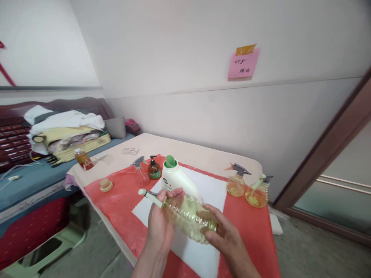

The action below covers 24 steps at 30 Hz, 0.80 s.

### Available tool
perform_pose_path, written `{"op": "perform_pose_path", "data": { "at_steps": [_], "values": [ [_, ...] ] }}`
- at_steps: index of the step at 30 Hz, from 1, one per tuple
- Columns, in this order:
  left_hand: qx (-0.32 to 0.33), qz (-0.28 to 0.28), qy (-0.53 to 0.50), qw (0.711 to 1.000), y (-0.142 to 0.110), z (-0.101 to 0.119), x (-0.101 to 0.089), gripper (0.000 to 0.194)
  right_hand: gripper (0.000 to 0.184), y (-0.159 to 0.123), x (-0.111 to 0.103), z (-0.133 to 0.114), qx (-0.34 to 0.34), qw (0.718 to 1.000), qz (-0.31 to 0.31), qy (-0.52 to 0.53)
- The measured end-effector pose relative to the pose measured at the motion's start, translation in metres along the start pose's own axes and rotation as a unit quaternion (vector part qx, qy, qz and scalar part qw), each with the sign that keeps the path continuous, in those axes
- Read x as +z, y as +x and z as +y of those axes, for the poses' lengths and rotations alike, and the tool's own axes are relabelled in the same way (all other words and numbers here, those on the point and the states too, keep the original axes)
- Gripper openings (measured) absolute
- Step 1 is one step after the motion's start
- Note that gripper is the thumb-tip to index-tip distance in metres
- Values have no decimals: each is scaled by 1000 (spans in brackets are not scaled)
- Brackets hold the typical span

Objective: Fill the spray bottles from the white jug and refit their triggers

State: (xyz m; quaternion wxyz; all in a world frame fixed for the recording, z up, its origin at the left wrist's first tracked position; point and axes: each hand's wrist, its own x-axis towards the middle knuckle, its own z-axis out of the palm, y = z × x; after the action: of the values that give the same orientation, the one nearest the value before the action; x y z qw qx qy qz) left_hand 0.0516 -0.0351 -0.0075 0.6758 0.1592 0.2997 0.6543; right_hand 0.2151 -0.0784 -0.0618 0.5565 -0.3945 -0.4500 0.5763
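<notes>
Ribbed spray bottle [189, 218], transparent and yellow-green, held tilted nearly onto its side just in front of the white jug [181, 181]; its pale nozzle points left, its base lies to the lower right. No writing can be read on it. Left hand [160, 218]: grip clamped on the bottle's neck, palm upward. Right hand [224, 233]: grip clamped about the base, thumb and fingers on opposite sides. The white jug stands upright, a green piece [170, 161] in its mouth; its front bears a small dark emblem and print too fine to read. Left of the jug: a brown pump bottle [154, 170] with a green label, illegible; a clear spray bottle [142, 176]; farther off, a beige round object [106, 186] and an amber bottle [84, 159] with a red label, illegible. Right of the jug: two spray bottles containing yellow liquid, one [235, 186] nearer the jug, the other [257, 196] farther. Beneath the jug: white sheet [207, 185], red cover [243, 227] and counter [188, 148]. Above and right of the jug, on the wall: a taped pink note [243, 65], handwritten "45" plus an unclear mark, with Chinese characters below.
</notes>
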Motion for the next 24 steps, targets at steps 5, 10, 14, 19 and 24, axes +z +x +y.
{"op": "perform_pose_path", "data": {
  "at_steps": [5,10,14,19,24],
  "values": [
    [20,4,17,1000,2,-2,-3,21,74,0,5,4,95,995,17,-27],
    [48,56,-7,997,10,2,-6,20,101,2,11,9,53,998,2,-37],
    [35,41,-17,998,9,4,-5,19,88,3,13,10,67,996,8,-65],
    [39,29,-14,999,8,5,-4,18,96,8,10,21,108,993,10,-52],
    [48,34,-6,998,10,11,-6,20,106,11,6,25,19,998,-13,-65]
  ]
}}
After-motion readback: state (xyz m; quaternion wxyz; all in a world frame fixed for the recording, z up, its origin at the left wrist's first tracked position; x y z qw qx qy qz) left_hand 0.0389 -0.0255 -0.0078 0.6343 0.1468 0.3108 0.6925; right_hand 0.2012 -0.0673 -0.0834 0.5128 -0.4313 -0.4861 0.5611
